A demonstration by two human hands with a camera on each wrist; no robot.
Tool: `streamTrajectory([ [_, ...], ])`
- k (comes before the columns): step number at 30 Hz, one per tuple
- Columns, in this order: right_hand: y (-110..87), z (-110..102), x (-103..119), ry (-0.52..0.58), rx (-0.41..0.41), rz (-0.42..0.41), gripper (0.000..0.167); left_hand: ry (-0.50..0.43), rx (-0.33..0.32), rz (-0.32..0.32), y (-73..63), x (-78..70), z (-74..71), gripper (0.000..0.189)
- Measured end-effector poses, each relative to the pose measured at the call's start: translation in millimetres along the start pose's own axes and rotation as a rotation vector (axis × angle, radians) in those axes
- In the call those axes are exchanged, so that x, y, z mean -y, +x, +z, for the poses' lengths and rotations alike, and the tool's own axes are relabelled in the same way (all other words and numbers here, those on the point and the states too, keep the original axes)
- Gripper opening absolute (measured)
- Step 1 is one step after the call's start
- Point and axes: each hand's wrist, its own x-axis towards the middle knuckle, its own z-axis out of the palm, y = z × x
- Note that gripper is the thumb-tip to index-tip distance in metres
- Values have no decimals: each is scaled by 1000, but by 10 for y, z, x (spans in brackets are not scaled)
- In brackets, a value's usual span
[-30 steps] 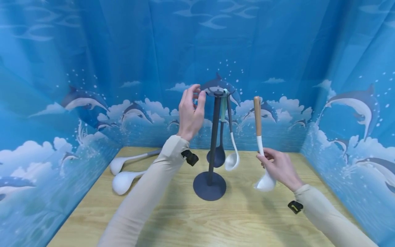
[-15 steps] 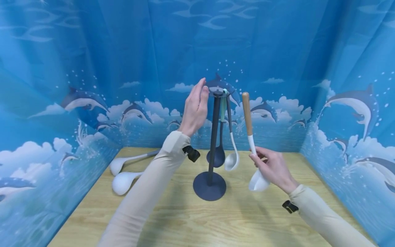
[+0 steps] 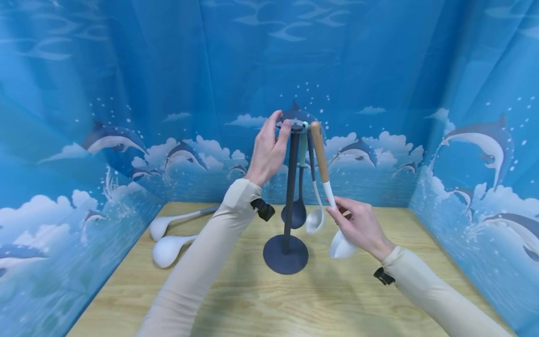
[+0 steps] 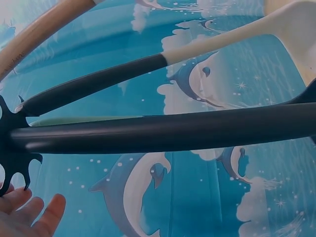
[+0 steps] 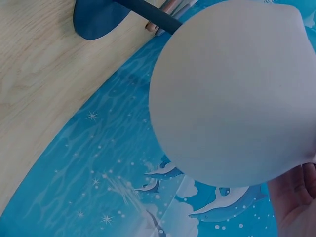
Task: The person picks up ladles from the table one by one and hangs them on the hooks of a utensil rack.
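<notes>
Right fingers (image 3: 347,204) pinch wood-handled ladle (image 3: 324,178) low; wobble could knock dark-handled ladle (image 3: 312,164) toward back edge of tabletop (image 3: 261,304) (left fingers (image 3: 267,133) wide).

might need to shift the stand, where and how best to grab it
Probably the slim upright pole, around mid-height, from the front left: it is bare there, while the dark-bowled ladle and dark-handled white ladle hang behind it and to its right.

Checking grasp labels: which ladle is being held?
The wooden-handled white ladle: the right hand grips it. The green-handled dark ladle and dark-handled white ladle hang on the stand; two white ladles lie on the table.
</notes>
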Motion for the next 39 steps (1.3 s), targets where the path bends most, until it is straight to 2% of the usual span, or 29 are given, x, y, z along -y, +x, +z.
streamTrajectory([
  [12, 54, 19, 21, 6, -5, 29, 21, -4, -14, 2, -3, 21, 14, 58],
  [18, 92, 29, 78, -9, 23, 54, 24, -3, -18, -4, -13, 24, 14, 58],
  [29, 101, 111, 71, -13, 27, 64, 29, -5, -12, 22, -31, 20, 19, 56],
  [39, 121, 198, 67, 32, 30, 99, 27, -4, -11, 22, -29, 19, 27, 56],
])
